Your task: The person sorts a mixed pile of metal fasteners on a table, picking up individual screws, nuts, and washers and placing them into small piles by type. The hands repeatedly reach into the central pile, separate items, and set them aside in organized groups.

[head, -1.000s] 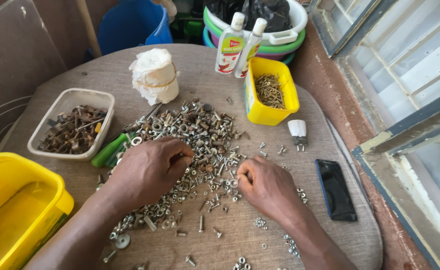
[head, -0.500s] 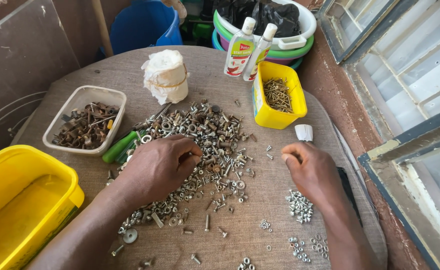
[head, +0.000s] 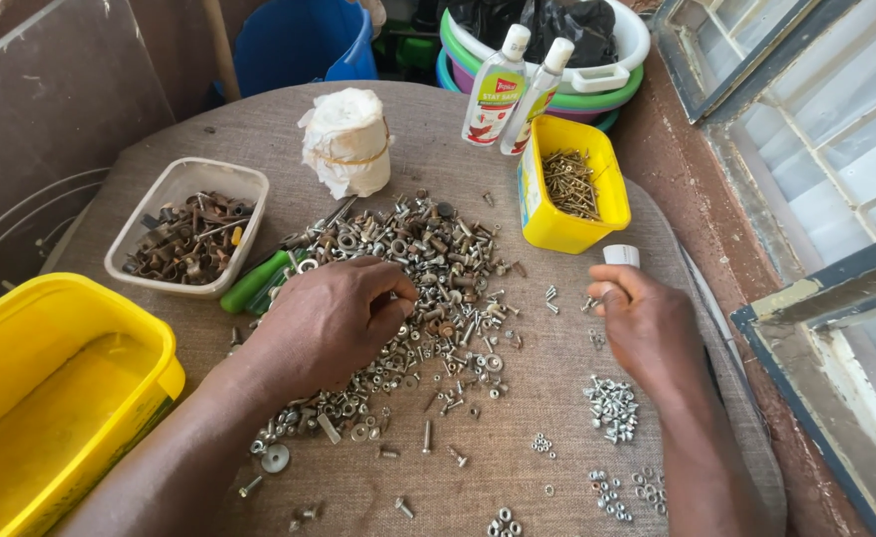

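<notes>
L hand (head: 334, 323) on pile of nuts/bolts (head: 428, 268), fingers curled, pinching at small hardware. R hand (head: 647, 323) near yellow tub (head: 542, 219), fingertips pressed together; contents unclear.

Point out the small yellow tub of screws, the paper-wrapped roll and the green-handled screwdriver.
Small yellow tub (head: 557, 227): head view, on its near outer wall.
Paper-wrapped roll (head: 347, 144): head view, on the middle of its wrapped side.
Green-handled screwdriver (head: 255, 280): head view, on the green handle.
</notes>
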